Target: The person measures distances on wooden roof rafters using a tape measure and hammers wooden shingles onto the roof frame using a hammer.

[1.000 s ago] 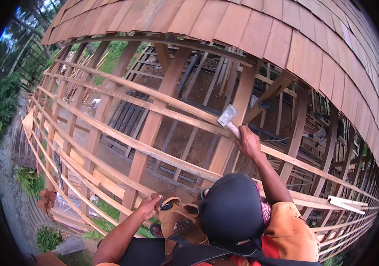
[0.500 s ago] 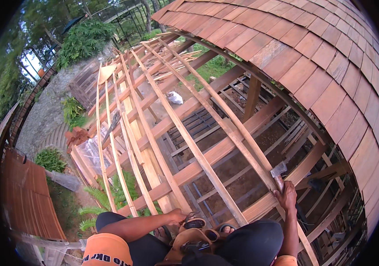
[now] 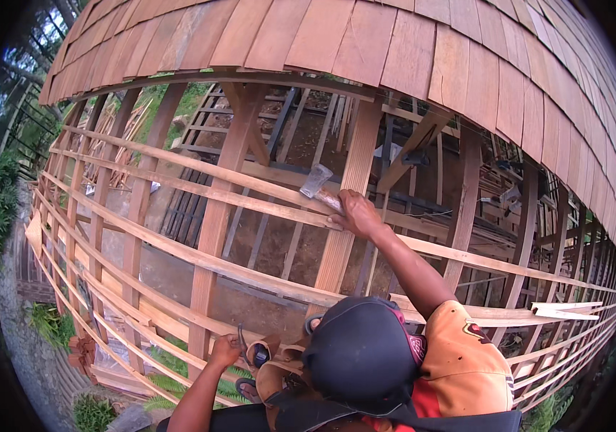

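My right hand (image 3: 357, 214) is closed round the short wooden handle of a hatchet (image 3: 316, 181). Its grey metal head points up and left, over two pale battens (image 3: 265, 205) that cross a thick rafter (image 3: 347, 209); the hand rests against this crossing. Low on the left, my left hand (image 3: 225, 351) is closed beside a brown leather tool pouch (image 3: 273, 374). A thin dark metal piece (image 3: 242, 337) rises by its fingers; whether it is held or sits in the pouch is unclear. A sandalled foot (image 3: 247, 390) shows beside the pouch.
Reddish wooden shingles (image 3: 373, 39) cover the roof part above. Long battens (image 3: 200, 252) run across several rafters (image 3: 214, 288) with open gaps, and the ground shows far below. A short pale offcut (image 3: 565, 310) lies on battens at the right. Ferns (image 3: 168, 385) grow below left.
The view has swung to the right, with more shingled roof and right-hand rafters showing. My right hand still grips the hatchet near a batten; my left stays by the pouch.
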Demonstrator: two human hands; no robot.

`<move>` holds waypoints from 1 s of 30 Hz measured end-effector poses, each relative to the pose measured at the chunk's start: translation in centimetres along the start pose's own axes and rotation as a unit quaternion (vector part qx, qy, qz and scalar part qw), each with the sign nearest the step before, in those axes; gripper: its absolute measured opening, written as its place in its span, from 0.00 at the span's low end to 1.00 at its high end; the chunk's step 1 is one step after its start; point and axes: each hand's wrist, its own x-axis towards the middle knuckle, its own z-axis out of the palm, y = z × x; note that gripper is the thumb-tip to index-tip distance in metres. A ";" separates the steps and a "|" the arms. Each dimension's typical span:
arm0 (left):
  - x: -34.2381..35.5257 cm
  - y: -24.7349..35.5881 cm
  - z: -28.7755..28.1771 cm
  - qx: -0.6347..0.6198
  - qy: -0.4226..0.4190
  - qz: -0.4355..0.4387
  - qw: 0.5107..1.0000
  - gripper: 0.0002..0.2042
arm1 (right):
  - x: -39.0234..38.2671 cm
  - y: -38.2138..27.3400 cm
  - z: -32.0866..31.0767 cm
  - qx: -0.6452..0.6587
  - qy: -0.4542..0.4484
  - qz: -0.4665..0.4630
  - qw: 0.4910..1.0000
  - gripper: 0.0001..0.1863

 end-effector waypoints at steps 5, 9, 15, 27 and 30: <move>2.5 -4.6 -2.9 0.031 0.064 0.034 0.997 0.19 | 1.3 -2.2 -0.2 -0.015 -0.027 -0.011 0.999 0.25; 2.2 -2.3 -4.3 0.216 0.083 0.137 0.963 0.27 | 2.8 -4.2 -0.2 -0.025 -0.008 -0.035 0.999 0.24; 1.9 1.0 -5.3 0.254 0.090 0.135 0.953 0.30 | 6.0 -6.5 2.4 -0.041 -0.060 -0.058 0.996 0.29; 1.3 -1.2 -4.1 0.316 0.098 0.152 0.931 0.26 | 10.5 -5.5 2.5 0.059 -0.054 0.015 0.997 0.34; 1.2 -0.3 -4.3 0.316 0.101 0.129 0.935 0.26 | 12.4 -5.2 -0.3 0.092 -0.025 0.024 0.995 0.34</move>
